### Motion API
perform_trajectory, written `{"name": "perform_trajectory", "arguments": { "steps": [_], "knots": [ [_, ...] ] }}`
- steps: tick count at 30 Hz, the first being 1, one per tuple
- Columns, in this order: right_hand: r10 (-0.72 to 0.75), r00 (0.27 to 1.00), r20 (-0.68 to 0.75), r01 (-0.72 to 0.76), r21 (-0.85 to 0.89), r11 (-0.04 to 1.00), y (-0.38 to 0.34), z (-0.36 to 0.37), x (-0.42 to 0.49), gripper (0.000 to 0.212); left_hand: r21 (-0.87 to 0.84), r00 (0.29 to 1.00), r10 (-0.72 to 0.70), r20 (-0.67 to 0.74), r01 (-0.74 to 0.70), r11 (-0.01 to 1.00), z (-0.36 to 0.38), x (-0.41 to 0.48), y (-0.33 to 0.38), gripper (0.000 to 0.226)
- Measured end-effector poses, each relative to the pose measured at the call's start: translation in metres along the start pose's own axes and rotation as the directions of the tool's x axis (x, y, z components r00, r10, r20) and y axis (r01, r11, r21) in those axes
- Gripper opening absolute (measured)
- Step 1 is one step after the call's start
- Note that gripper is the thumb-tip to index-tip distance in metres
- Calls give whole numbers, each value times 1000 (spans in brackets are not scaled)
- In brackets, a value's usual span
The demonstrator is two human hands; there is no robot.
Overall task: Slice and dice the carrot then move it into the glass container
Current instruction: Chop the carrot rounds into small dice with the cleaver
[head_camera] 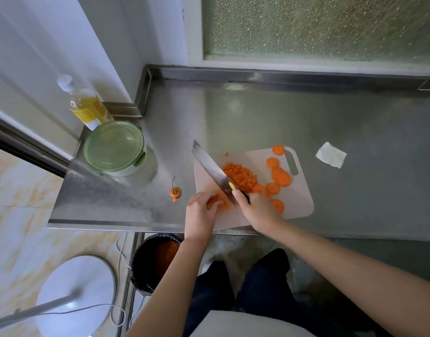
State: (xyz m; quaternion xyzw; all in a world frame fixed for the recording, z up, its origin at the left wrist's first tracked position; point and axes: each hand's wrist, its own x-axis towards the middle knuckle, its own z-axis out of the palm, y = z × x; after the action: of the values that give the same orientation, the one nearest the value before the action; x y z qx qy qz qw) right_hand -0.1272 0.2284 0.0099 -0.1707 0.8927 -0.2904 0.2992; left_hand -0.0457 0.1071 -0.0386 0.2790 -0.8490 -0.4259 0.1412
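Observation:
A pale pink cutting board [299, 203] lies on the steel counter. On it sit a heap of diced carrot [240, 175] and several round carrot slices [280, 177]. My left hand [201, 210] holds a few carrot pieces [220, 201] down at the board's near left corner. My right hand [257, 210] grips the handle of a cleaver [214, 170], whose blade stands just right of those pieces. The glass container [116, 149], with a green lid on it, stands to the left on the counter.
A carrot top [175, 191] lies on the counter left of the board. A bottle of yellow liquid [86, 105] stands behind the container. A folded paper towel [330, 155] lies to the right. Below the counter edge is a black-lined bin [146, 259] with orange scraps.

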Motion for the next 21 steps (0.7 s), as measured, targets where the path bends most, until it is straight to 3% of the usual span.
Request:
{"name": "perform_trajectory", "arguments": {
  "steps": [7,21],
  "knots": [
    [8,999,35,-8,-6,1000,3,2,-10,55,-6,996,-63,-59,62,998,-3,-5,2,21],
    [20,1000,17,-21,42,999,7,13,-15,51,82,992,-127,1,126,989,-3,-3,9,15]
  ]
}}
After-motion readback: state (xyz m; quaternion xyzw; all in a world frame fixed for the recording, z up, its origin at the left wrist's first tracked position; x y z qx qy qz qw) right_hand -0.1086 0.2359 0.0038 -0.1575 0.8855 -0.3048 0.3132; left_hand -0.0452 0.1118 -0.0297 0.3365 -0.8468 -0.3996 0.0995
